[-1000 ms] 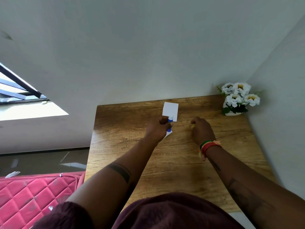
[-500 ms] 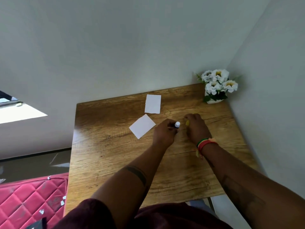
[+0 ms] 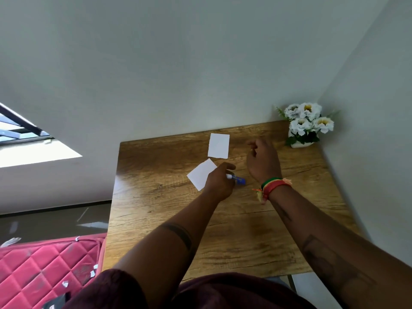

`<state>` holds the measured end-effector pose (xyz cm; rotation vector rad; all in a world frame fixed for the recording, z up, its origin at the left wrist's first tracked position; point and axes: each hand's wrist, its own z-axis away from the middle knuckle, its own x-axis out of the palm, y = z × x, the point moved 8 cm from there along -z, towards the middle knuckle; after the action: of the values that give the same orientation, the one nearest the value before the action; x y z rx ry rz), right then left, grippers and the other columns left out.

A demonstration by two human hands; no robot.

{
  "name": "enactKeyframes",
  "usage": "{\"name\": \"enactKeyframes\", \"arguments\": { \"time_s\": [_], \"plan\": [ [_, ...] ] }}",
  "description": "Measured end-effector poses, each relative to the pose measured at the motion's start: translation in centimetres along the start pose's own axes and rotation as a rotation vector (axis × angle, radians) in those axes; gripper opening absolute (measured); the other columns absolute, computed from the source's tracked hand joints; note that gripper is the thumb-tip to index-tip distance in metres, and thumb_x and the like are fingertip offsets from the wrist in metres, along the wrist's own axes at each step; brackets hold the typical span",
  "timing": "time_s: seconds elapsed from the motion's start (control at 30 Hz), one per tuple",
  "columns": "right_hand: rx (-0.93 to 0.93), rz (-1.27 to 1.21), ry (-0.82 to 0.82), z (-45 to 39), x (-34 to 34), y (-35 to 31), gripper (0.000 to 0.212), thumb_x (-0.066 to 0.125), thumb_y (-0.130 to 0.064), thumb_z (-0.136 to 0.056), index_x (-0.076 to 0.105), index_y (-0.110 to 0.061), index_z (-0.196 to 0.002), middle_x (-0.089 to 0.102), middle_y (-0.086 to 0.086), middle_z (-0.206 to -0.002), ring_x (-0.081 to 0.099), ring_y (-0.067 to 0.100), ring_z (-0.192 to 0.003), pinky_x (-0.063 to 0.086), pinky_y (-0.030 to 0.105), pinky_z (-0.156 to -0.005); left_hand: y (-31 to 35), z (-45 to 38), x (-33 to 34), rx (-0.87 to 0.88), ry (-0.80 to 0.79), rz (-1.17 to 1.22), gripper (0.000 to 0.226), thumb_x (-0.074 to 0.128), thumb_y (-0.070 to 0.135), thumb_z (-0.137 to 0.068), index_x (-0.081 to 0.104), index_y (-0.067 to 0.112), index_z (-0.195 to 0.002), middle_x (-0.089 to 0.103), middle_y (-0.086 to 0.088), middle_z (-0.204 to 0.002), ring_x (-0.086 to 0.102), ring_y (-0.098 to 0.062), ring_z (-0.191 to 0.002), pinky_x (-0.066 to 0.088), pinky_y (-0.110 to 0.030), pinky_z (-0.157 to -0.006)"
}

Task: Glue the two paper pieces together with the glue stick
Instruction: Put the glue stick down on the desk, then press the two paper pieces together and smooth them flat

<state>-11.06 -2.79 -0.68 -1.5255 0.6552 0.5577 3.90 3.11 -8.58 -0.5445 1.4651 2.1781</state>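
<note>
Head view. The left hand (image 3: 219, 184) has its grip closed around a blue glue stick (image 3: 236, 179), whose exposed end points toward the right hand (image 3: 263, 162); that hand hovers above the wooden worktop (image 3: 223, 233) with fingers loosely curled, and whether it pinches a cap cannot be told. Two white paper pieces lie flat and apart: the far paper piece (image 3: 219, 145) squared to the wall, the near paper piece (image 3: 201, 176) turned diagonally, its corner hidden under the left hand.

Likely risks: an unweighted sheet may slide or buckle under the glue stroke; glue may smear onto the worktop at an edge; the skewed sheets may bond misaligned. The flower pot (image 3: 304, 127) stands well clear (no hazard). No brand or writing is legible on the stick.
</note>
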Motion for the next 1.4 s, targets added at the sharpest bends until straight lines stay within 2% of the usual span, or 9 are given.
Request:
{"name": "enactKeyframes", "arguments": {
  "time_s": [0.1, 0.27, 0.43, 0.7, 0.8, 0.93, 1.1, 1.27, 1.4],
  "plan": [
    [-0.005, -0.025, -0.017, -0.7, 0.8, -1.1, 0.030, 0.052, -0.005, -0.092, 0.067, -0.018, -0.114, 0.059, 0.006, -0.121, 0.062, 0.024, -0.106, 0.054, 0.039, -0.089, -0.8, -0.7, -1.0, -0.006, 0.022, -0.024, 0.040, 0.075, 0.008, -0.088, 0.065, 0.022, -0.124, 0.067, -0.001, -0.125, 0.062, -0.019, -0.113, 0.046, -0.025, -0.092],
    [0.049, 0.020, -0.192, -1.5, 1.7, 1.8, 0.032, 0.054, -0.003, -0.090, 0.066, -0.017, -0.117, 0.063, 0.005, -0.116, 0.061, 0.020, -0.099, 0.048, 0.029, -0.081, 1.3, -1.4, -0.6, 0.098, 0.063, -0.044, 0.023, 0.070, 0.015, -0.091, 0.069, 0.020, -0.114, 0.072, -0.001, -0.113, 0.064, -0.018, -0.102, 0.042, -0.023, -0.080],
    [-0.014, 0.162, -0.489, 0.1, 3.7, 4.3, 0.027, 0.063, -0.009, -0.091, 0.068, -0.014, -0.117, 0.068, 0.011, -0.114, 0.064, 0.028, -0.102, 0.052, 0.038, -0.087, 4.9, -3.0, 0.2, 0.198, 0.084, -0.050, 0.011, 0.071, 0.025, -0.093, 0.067, 0.021, -0.102, 0.070, 0.003, -0.100, 0.062, -0.013, -0.090, 0.038, -0.020, -0.065],
    [0.080, 0.171, -0.222, -3.4, 1.6, 6.8, 0.011, 0.064, -0.012, -0.087, 0.067, -0.009, -0.097, 0.067, 0.014, -0.099, 0.063, 0.033, -0.092, 0.051, 0.041, -0.079, 6.3, -5.6, 0.8, 0.147, 0.077, -0.038, 0.040, 0.081, 0.027, -0.086, 0.063, 0.024, -0.122, 0.066, 0.006, -0.116, 0.055, -0.005, -0.098, 0.039, -0.017, -0.074],
    [0.100, 0.254, -0.155, -5.1, 1.5, 7.7, 0.011, 0.062, -0.015, -0.091, 0.066, -0.008, -0.097, 0.067, 0.017, -0.099, 0.061, 0.038, -0.094, 0.049, 0.041, -0.080, 5.3, -6.2, 0.2, 0.141, 0.086, -0.070, 0.036, 0.077, 0.024, -0.090, 0.062, 0.024, -0.122, 0.065, 0.007, -0.109, 0.057, -0.005, -0.097, 0.032, -0.009, -0.068],
    [0.152, 0.216, -0.161, -5.0, 2.2, 9.1, 0.005, 0.070, -0.013, -0.084, 0.065, -0.015, -0.087, 0.068, 0.010, -0.094, 0.062, 0.033, -0.092, 0.049, 0.041, -0.086, 3.9, -7.1, -0.3, 0.113, 0.090, -0.071, 0.036, 0.077, 0.028, -0.090, 0.061, 0.023, -0.123, 0.067, 0.004, -0.110, 0.059, -0.007, -0.097, 0.038, -0.017, -0.070],
    [0.198, 0.172, -0.156, -4.5, 2.5, 9.5, 0.015, 0.076, -0.013, -0.081, 0.065, -0.016, -0.091, 0.068, 0.009, -0.100, 0.062, 0.034, -0.100, 0.046, 0.043, -0.096, 3.5, -7.9, -0.2, 0.070, 0.065, -0.058, 0.036, 0.076, 0.029, -0.091, 0.061, 0.024, -0.124, 0.065, 0.008, -0.105, 0.060, -0.008, -0.095, 0.039, -0.019, -0.069],
    [0.293, 0.103, -0.023, -2.7, 1.4, 9.5, 0.064, 0.085, -0.024, -0.074, 0.054, -0.010, -0.129, 0.060, 0.015, -0.129, 0.053, 0.036, -0.121, 0.043, 0.048, -0.104, 3.8, -7.2, 0.0, 0.064, 0.063, -0.036, 0.033, 0.075, 0.025, -0.092, 0.062, 0.024, -0.122, 0.065, 0.009, -0.099, 0.059, -0.007, -0.090, 0.034, -0.013, -0.063],
    [0.243, 0.048, 0.151, -0.6, 0.3, 7.8, 0.059, 0.085, -0.032, -0.072, 0.052, -0.011, -0.117, 0.058, 0.013, -0.117, 0.053, 0.033, -0.110, 0.048, 0.046, -0.092, 3.7, -6.0, -0.2, 0.067, 0.069, -0.023, 0.031, 0.074, 0.024, -0.093, 0.062, 0.022, -0.121, 0.068, 0.007, -0.100, 0.061, -0.009, -0.089, 0.034, -0.013, -0.062]
  ]
}}
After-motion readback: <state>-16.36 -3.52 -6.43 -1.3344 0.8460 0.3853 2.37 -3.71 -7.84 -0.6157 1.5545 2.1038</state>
